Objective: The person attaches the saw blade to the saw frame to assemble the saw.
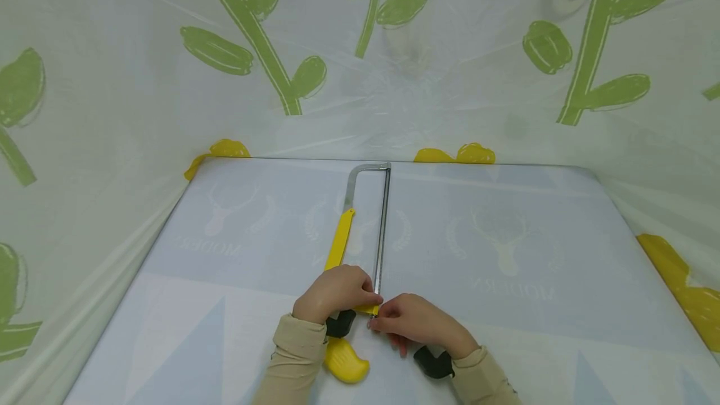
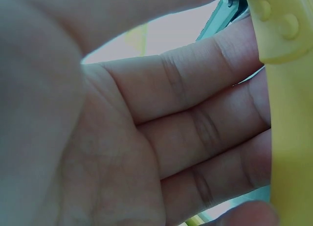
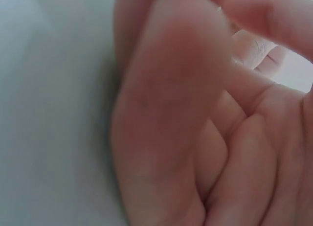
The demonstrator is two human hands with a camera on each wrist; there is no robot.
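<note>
A hacksaw (image 1: 340, 239) with a yellow and silver frame lies lengthwise on the table, its blade (image 1: 384, 230) along the right side. My left hand (image 1: 337, 292) holds the hacksaw near the handle end of the blade, thumb and forefinger at the blade's near end. Below that wrist the yellow handle (image 1: 345, 361) shows; it also fills the right edge of the left wrist view, against the fingers (image 2: 195, 89). With thumb and forefinger my right hand (image 1: 416, 320) pinches a small metal fitting at the blade's near end. In the right wrist view, fingers (image 3: 166, 113) hide that fitting.
The table (image 1: 506, 217) has a pale cover with faint deer prints and blue triangles. A white curtain (image 1: 461, 92) with green leaf patterns hangs behind its far edge and along both sides. Black straps (image 1: 433, 362) sit at the wrists.
</note>
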